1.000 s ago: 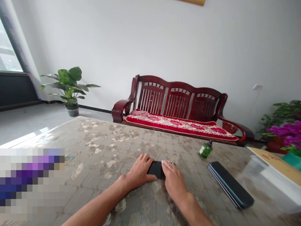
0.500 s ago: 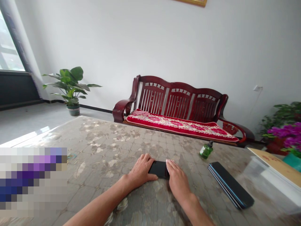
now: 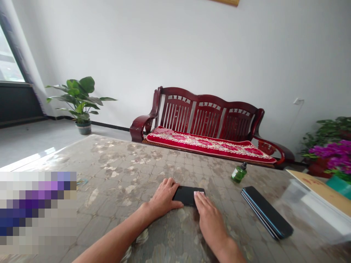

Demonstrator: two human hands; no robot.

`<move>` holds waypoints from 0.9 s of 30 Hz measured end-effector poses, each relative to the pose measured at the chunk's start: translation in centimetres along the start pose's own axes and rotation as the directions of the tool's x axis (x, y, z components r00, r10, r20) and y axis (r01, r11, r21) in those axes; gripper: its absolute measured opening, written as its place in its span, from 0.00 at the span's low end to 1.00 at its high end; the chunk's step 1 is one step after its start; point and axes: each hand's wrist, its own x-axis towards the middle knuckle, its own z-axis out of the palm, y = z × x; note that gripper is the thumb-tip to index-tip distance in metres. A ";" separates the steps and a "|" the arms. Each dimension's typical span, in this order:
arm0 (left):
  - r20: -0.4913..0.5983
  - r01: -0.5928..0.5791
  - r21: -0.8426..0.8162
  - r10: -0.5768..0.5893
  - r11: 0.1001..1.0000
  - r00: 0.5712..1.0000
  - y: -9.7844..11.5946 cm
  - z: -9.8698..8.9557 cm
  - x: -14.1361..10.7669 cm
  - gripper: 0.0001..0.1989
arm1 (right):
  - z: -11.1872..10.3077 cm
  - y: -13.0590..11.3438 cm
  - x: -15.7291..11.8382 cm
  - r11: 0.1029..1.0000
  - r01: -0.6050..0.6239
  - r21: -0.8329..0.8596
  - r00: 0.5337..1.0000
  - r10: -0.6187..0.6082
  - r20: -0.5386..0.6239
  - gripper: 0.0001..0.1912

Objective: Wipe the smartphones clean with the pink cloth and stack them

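Observation:
A black smartphone (image 3: 184, 196) lies flat on the table, screen up. My left hand (image 3: 163, 195) grips its left end, thumb on the near edge and fingers on the far edge. Over the phone's right end, the fingers of my right hand (image 3: 210, 215) are pressed together on a small pale wipe (image 3: 202, 192). Only a sliver of the wipe shows; my fingers hide the rest, so its exact kind is unclear.
A patterned cover lies over the table (image 3: 120, 175). To the right are a green pump bottle (image 3: 239, 173), a stack of dark phones (image 3: 267, 212) and a clear plastic box (image 3: 309, 212). Beyond stands a wooden bench (image 3: 205, 117). A blurred patch covers the lower left.
My right hand has shifted slightly nearer and to the right, showing more of the phone's far right corner. My left hand keeps its hold. The view has shifted slightly.

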 end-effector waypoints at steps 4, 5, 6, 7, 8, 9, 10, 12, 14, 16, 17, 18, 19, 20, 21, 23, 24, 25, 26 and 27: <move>-0.010 -0.008 0.005 0.008 1.000 1.000 -0.1 0.0 0.0 0.27 | 0.7 -3.0 0.5 0.992 0.120 0.048 0.992 -0.118 -0.042 0.34; -0.007 -0.009 0.004 0.009 1.000 1.000 -0.1 0.0 0.0 0.27 | 0.6 -3.1 0.4 0.989 0.133 0.056 0.990 -0.131 -0.047 0.34; -0.001 -0.006 0.003 0.006 1.000 1.000 -0.1 0.0 0.0 0.27 | 0.5 -2.8 0.2 0.989 0.138 0.058 0.990 -0.135 -0.048 0.35; 0.006 0.000 0.000 0.000 1.000 1.000 -0.1 0.0 0.0 0.27 | 0.3 -2.2 -0.1 0.990 0.133 0.054 0.990 -0.131 -0.045 0.36; 0.011 0.006 -0.001 -0.006 1.000 1.000 -0.1 0.0 0.0 0.27 | 0.1 -1.4 -0.5 0.991 0.125 0.047 0.991 -0.123 -0.043 0.37; 0.013 0.011 -0.002 -0.011 1.000 1.000 -0.1 0.0 0.0 0.28 | -0.1 -0.4 -1.0 0.993 0.115 0.031 0.993 -0.114 -0.038 0.37; 0.012 0.013 -0.003 -0.013 1.000 1.000 -0.1 0.0 0.1 0.28 | -0.3 0.5 -1.4 0.995 0.100 0.012 0.994 -0.100 -0.037 0.37; 0.006 0.011 -0.001 -0.011 1.000 1.000 0.0 0.1 0.1 0.29 | -0.3 1.7 -2.0 0.997 0.070 -0.019 0.997 -0.071 -0.041 0.35; 0.004 0.013 0.002 -0.013 1.000 1.000 0.0 0.1 0.1 0.29 | -0.1 1.5 -1.9 0.998 0.043 -0.044 0.998 -0.045 -0.045 0.35; 0.008 0.018 0.004 -0.018 1.000 1.000 0.1 0.2 0.1 0.29 | 0.3 0.1 -1.0 0.998 0.048 -0.052 0.998 -0.050 -0.045 0.36; 0.011 0.018 0.005 -0.018 1.000 1.000 0.1 0.2 0.1 0.29 | 0.5 -0.7 -0.5 0.997 0.070 -0.045 0.996 -0.072 -0.043 0.35; 0.016 0.015 0.005 -0.015 1.000 1.000 0.1 0.1 0.0 0.29 | 0.7 -1.5 0.0 0.995 0.098 -0.037 0.994 -0.099 -0.046 0.35; 0.020 0.010 0.006 -0.011 1.000 1.000 0.1 0.1 0.0 0.28 | 0.8 -2.1 0.3 0.992 0.126 -0.032 0.991 -0.127 -0.049 0.35; 0.022 0.007 0.008 -0.007 1.000 1.000 0.1 0.1 0.0 0.28 | 0.8 -2.5 0.5 0.988 0.151 -0.029 0.987 -0.152 -0.052 0.35; 0.025 0.005 0.009 -0.005 1.000 1.000 0.1 0.0 0.0 0.29 | 0.7 -2.6 0.4 0.985 0.169 -0.028 0.984 -0.170 -0.054 0.35; 0.028 0.010 0.011 -0.010 1.000 1.000 0.1 0.0 0.0 0.29 | 0.4 -1.9 -0.2 0.984 0.177 -0.029 0.983 -0.178 -0.054 0.37; 0.026 0.014 0.011 -0.015 1.000 1.000 0.1 -0.1 0.0 0.29 | 0.2 -1.2 -0.7 0.985 0.170 -0.030 0.984 -0.171 -0.051 0.38; 0.024 0.016 0.009 -0.016 1.000 1.000 0.1 -0.1 0.0 0.28 | 0.0 -0.4 -1.1 0.987 0.155 -0.033 0.986 -0.157 -0.048 0.39; 0.024 0.014 0.006 -0.015 1.000 1.000 0.1 -0.1 0.1 0.28 | -0.1 0.4 -1.4 0.989 0.141 -0.037 0.989 -0.143 -0.041 0.39; 0.025 0.010 0.002 -0.010 1.000 1.000 0.1 -0.1 0.1 0.28 | -0.2 1.1 -1.5 0.992 0.122 -0.041 0.992 -0.124 -0.034 0.38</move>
